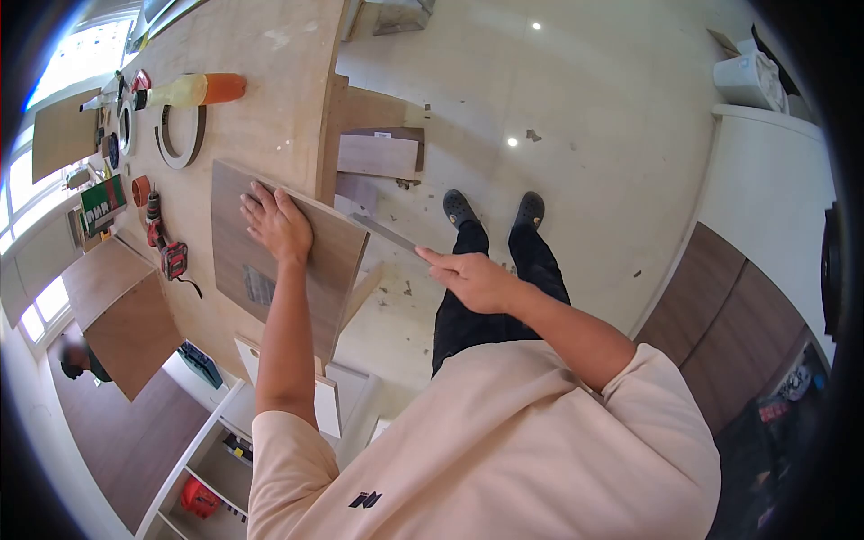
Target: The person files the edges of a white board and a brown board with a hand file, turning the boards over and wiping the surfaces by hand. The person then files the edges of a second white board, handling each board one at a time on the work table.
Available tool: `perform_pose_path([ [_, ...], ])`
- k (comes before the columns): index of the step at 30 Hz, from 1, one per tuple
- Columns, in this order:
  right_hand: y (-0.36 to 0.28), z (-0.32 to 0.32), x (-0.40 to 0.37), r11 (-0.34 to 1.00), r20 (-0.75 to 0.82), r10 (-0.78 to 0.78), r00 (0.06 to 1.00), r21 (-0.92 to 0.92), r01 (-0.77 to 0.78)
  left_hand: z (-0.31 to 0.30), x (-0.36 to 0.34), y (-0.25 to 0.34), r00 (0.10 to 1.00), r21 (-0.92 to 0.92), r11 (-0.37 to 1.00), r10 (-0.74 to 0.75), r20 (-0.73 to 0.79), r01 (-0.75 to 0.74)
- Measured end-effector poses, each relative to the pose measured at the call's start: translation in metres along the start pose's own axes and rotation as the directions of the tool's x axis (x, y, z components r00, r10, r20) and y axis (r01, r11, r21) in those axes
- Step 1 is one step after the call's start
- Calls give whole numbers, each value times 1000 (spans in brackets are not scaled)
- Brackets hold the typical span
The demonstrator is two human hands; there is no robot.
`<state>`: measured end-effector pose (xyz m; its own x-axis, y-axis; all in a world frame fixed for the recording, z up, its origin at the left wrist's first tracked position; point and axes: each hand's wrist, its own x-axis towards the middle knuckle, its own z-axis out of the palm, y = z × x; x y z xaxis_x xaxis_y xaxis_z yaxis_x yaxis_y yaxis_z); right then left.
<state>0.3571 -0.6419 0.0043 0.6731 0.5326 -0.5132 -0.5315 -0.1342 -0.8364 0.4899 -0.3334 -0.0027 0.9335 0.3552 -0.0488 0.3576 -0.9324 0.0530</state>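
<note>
A brown wood-grain board [310, 256] lies on the workbench [270, 117], one edge reaching past the bench's side. My left hand [279, 225] rests flat on its top face with the fingers spread. In my right hand [475, 281] is a long, flat grey file [385, 232], the index finger stretched along it. The file's far end meets the corner of the board nearest me; its handle is hidden inside my fist. A dark, greyish patch [258, 285] shows on the board near its left side.
On the bench are a bottle with orange liquid [193, 90], a roll of edge banding [184, 139], and a red-black cordless drill [164, 238]. Board pieces [378, 155] sit beside the bench. Scraps dot the floor [585, 198]. Another person [76, 360] is partly visible behind a panel [135, 333].
</note>
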Motion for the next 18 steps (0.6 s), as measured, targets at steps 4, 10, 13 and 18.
perform_pose_path([
  [4, 4, 19, 46, 999, -19, -33, 999, 21, 34, 0, -1, 2, 1000, -5, 1000, 4, 0, -4],
  [10, 20, -16, 23, 998, -85, -64, 994, -34, 61, -3, -3, 6, 1000, -14, 1000, -9, 4, 9],
  [13, 33, -3, 5, 980, -78, -166, 983, -122, 156, 0, 0, 2, 1000, 14, 1000, -6, 12, 6],
  [18, -7, 10, 47, 998, 37, 23, 999, -52, -21, 0, -3, 1, 1000, 17, 1000, 3, 10, -3],
])
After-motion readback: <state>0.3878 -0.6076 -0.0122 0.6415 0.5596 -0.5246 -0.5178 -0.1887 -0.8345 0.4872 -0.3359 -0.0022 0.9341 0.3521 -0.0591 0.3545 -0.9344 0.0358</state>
